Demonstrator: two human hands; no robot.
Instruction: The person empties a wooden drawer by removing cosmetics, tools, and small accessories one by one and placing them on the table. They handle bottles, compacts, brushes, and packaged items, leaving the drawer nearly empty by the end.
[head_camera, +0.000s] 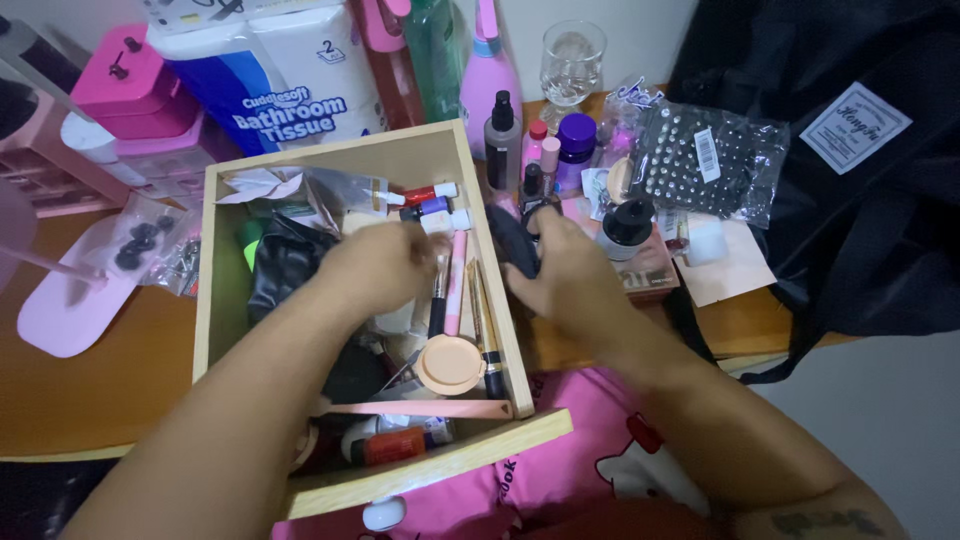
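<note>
At far left of the frame, flat pink plastic stand (62, 310) lying on brown wooden bench (110, 370), small clear bag of dark beads (145, 240) just beside it. Right of that, open pale wooden drawer (210, 300) crammed with cosmetics. Left hand (375, 265) inside the drawer near centre frame, blurred, fingers curled downward over the clutter; whether pinching anything, cannot tell. Just right of it, pink-handled makeup brush (456, 280) and gold pencil (480, 310) lying lengthwise, round peach compact (450, 362) below them. Past the drawer's right wall, right hand (565, 275) with fingers closed around soft black cloth pouch (512, 240), held at the drawer's upper right edge. Pouch likely light, limp and easily crushed, not slippery; best gripped around the bunched middle. Farther right, black-capped round jar (627, 222), clear packet of studs (705, 160), black fabric bag (860, 180) at the frame's right.
</note>
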